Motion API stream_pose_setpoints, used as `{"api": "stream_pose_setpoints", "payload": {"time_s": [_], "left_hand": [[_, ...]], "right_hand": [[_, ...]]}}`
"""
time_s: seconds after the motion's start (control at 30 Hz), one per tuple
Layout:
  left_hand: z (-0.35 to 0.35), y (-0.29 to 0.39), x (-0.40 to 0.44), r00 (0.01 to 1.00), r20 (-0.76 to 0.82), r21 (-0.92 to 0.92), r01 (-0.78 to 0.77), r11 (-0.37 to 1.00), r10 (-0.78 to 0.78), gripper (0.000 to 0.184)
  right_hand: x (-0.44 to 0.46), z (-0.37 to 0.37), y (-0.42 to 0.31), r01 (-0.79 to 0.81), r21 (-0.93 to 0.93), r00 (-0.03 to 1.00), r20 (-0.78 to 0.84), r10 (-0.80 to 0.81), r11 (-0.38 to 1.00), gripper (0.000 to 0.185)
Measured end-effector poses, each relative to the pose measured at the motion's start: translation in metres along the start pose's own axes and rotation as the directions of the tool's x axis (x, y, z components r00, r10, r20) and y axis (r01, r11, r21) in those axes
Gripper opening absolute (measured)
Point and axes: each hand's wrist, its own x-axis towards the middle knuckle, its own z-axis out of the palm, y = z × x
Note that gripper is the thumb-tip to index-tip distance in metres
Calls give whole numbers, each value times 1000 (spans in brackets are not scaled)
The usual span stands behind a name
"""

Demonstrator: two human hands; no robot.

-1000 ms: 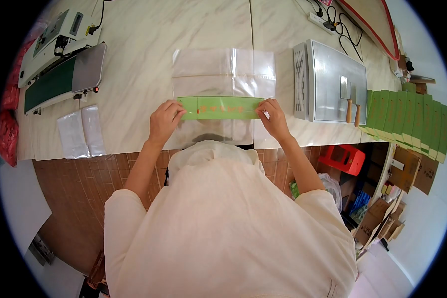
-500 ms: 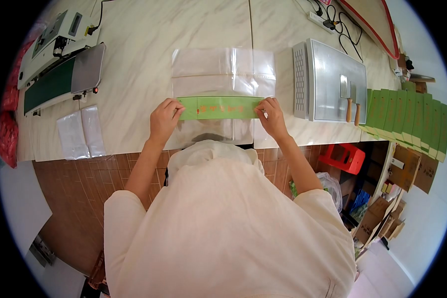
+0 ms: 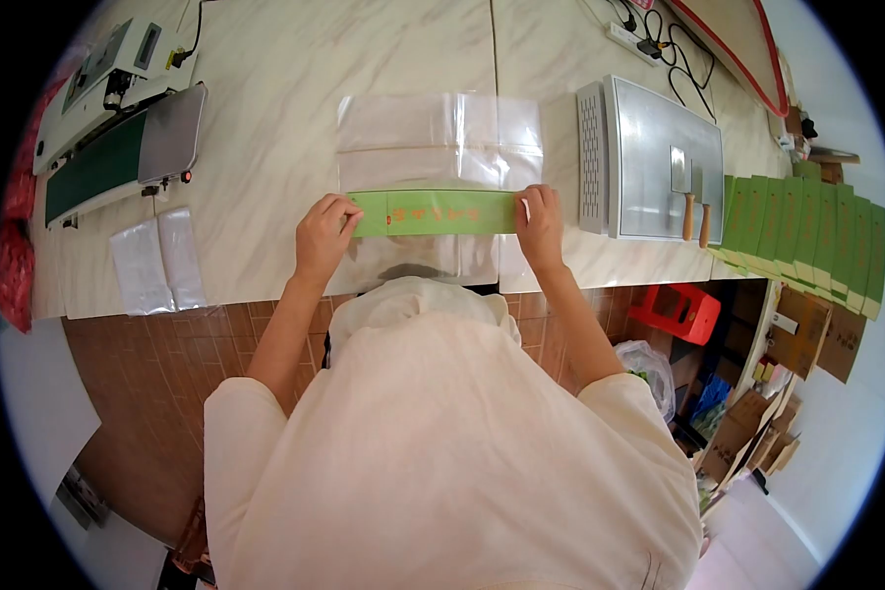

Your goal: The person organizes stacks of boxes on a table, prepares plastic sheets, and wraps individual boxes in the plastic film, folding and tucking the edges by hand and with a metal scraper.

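Observation:
A long green box (image 3: 433, 213) with orange lettering lies crosswise in front of me, over clear plastic bags (image 3: 398, 123) spread on the table. My left hand (image 3: 326, 234) is closed on the box's left end, thumb and fingertips pinching its edge. At the opposite end, my right hand (image 3: 540, 231) grips the box with its fingers folded over the edge. A small white bit shows by the right fingertips; I cannot make out what it is. The plastic continues below the box, close to my body.
A sealing machine with a green belt (image 3: 93, 180) stands on the left, near folded clear bags (image 3: 157, 261). To the right sit a metal plate device (image 3: 659, 123), two wooden-handled tools (image 3: 689, 216), and a row of green boxes (image 3: 806, 231). A red stool (image 3: 677, 313) is below.
My right hand has shifted its grip at the box's right end, its fingers now rising higher over the edge. The left hand keeps its hold, and the box stays nearly in place.

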Motion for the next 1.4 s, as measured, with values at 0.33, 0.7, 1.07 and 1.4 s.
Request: {"api": "stream_pose_setpoints", "payload": {"time_s": [0.33, 0.7, 1.07, 1.4], "left_hand": [[2, 4, -2, 1000, -13, -66, 26, 997, -27, 11], [9, -15, -11, 991, -95, -69, 83, 994, -89, 10], [-21, -80, -28, 799, -231, -259, 500, 826, -556, 15], [5, 13, 16, 993, 117, 68, -39, 997, 31, 35]], "right_hand": [[-9, 56, -107, 224, 144, 959, 143, -244, 964, 41], [-2, 67, -122, 256, -17, 940, 239, -245, 966, 47], [-1, 71, -123, 228, -23, 931, 297, -211, 973, 58], [-1, 72, -120, 231, -32, 954, 203, -220, 972, 44]]}}
